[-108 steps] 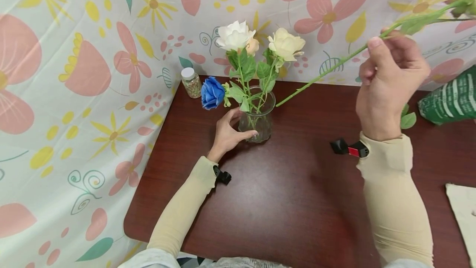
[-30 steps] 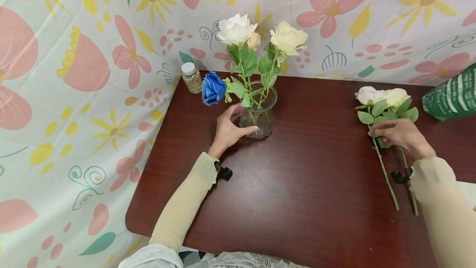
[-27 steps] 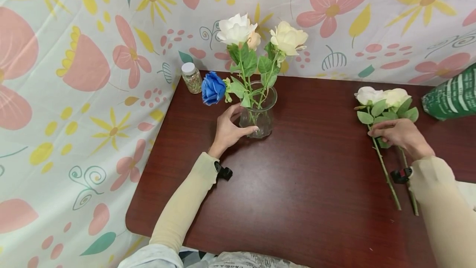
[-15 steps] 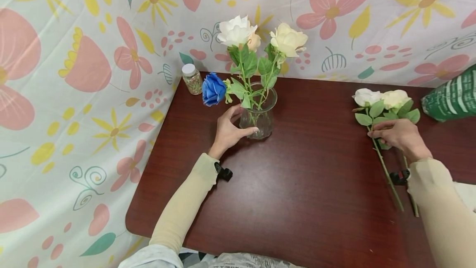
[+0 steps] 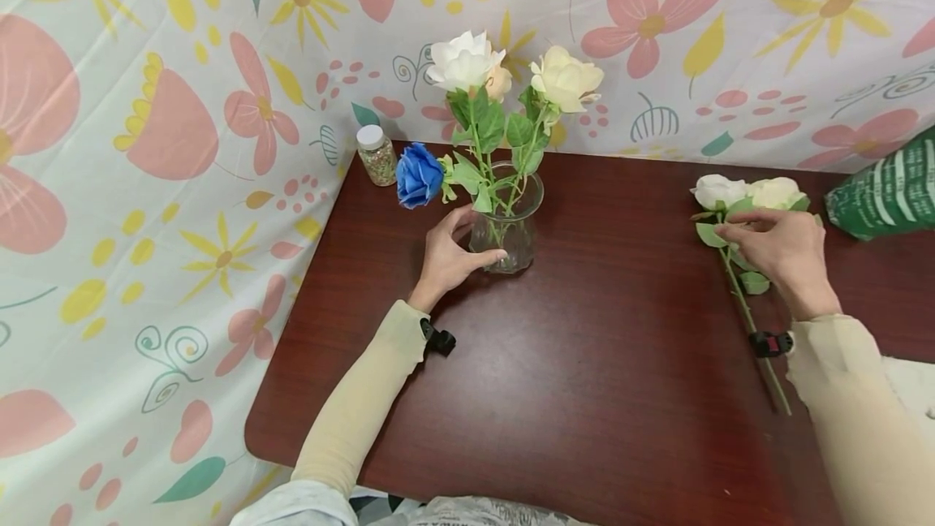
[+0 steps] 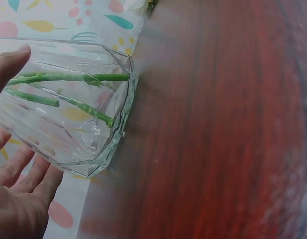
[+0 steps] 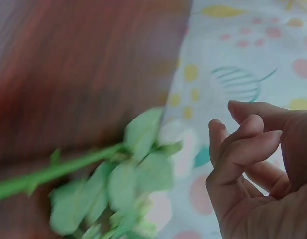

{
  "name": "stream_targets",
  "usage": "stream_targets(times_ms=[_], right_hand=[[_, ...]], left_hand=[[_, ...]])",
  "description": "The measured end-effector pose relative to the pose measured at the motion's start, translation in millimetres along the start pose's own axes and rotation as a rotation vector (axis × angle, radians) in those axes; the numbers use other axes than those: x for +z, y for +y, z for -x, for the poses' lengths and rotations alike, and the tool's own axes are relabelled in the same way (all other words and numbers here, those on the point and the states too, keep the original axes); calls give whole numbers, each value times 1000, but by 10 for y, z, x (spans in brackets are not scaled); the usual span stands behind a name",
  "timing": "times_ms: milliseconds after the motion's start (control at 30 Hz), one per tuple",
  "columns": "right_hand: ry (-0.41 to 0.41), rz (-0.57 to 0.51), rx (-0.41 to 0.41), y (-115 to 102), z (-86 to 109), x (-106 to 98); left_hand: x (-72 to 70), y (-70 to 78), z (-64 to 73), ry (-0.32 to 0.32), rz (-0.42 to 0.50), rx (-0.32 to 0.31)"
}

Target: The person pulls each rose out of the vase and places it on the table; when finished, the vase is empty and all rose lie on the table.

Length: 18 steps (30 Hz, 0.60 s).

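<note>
My left hand (image 5: 447,260) grips the side of a clear glass vase (image 5: 517,248), thumb across its front. Cut stems (image 6: 68,78) show inside the vase in the left wrist view. A blue rose (image 5: 420,175), a white rose (image 5: 463,61), a peach rose (image 5: 498,83) and a cream rose (image 5: 566,79) rise from it. At the right, my right hand (image 5: 785,254) is over a white rose (image 5: 719,191) and a second cream rose (image 5: 776,192) lying on the table. Its loosely curled fingers hold nothing, apart from the leafy stem (image 7: 58,172) in the right wrist view.
A small white-capped jar (image 5: 378,159) stands in the back left corner of the dark wooden table (image 5: 584,396). At the far right lie a green patterned bag (image 5: 887,189) and a pale cloth (image 5: 911,384). A flower-printed curtain (image 5: 241,88) borders the back and left.
My right hand held a rose aloft by its stem, then laid it beside the other at the right. Now it has let go and risen slightly. My left hand stays at the vase.
</note>
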State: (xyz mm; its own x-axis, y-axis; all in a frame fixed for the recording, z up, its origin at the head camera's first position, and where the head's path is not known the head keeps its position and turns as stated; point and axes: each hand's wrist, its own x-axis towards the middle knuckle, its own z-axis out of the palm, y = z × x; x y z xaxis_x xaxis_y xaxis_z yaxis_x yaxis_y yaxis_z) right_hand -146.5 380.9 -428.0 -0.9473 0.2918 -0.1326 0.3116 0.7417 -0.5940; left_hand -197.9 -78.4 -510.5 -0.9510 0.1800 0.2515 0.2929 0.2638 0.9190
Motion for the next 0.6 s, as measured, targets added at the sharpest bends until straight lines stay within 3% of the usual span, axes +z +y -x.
stream_targets(times_ms=[167, 433, 600], right_hand=[[42, -115, -8, -316, 107, 84], [94, -440, -30, -890, 279, 280], [84, -480, -107, -1208, 359, 367]], left_hand=[[5, -6, 0, -3, 1, 1], [3, -13, 4, -5, 2, -6], [-2, -17, -4, -5, 4, 4]])
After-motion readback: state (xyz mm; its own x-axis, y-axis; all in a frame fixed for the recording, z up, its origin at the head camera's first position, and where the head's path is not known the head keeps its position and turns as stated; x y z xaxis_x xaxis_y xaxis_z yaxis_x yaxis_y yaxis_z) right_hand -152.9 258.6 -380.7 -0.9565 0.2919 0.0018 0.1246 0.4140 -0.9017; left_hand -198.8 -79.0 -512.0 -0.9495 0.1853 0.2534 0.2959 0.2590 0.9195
